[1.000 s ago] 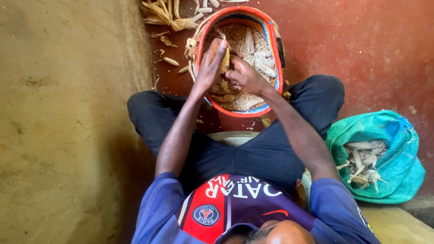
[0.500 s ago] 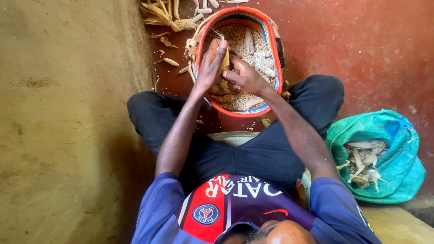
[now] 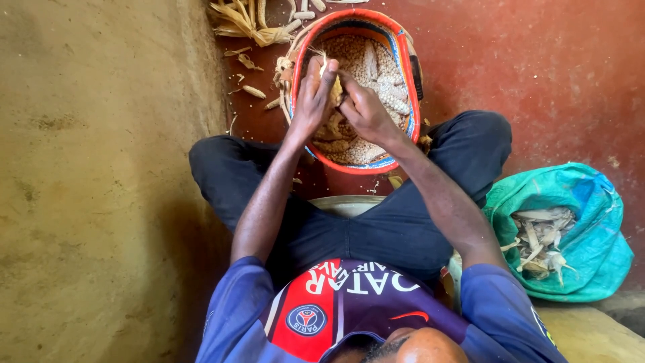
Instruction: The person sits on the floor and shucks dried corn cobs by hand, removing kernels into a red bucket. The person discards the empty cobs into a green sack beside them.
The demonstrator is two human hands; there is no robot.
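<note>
I sit cross-legged on a red floor with an orange-rimmed woven basket point(image 3: 410, 81) in front of my legs. It holds loose maize kernels and pale cobs. Both hands are over the basket's near left side, closed around one maize cob point(image 3: 330, 84) that stands nearly upright between them. My left hand point(image 3: 314, 97) wraps the cob from the left. My right hand point(image 3: 363, 111) grips it from the right, thumb pressed against it. Most of the cob is hidden by my fingers.
A teal woven sack point(image 3: 571, 228) of dry husks and cobs lies by my right knee. Husks point(image 3: 242, 20) and scraps litter the floor at the far left of the basket. A tan mud wall point(image 3: 101, 181) rises on the left. A pale bowl rim point(image 3: 346, 204) shows between my legs.
Both hands have stayed over the basket on the same cob, with only small shifts of fingers and cob.
</note>
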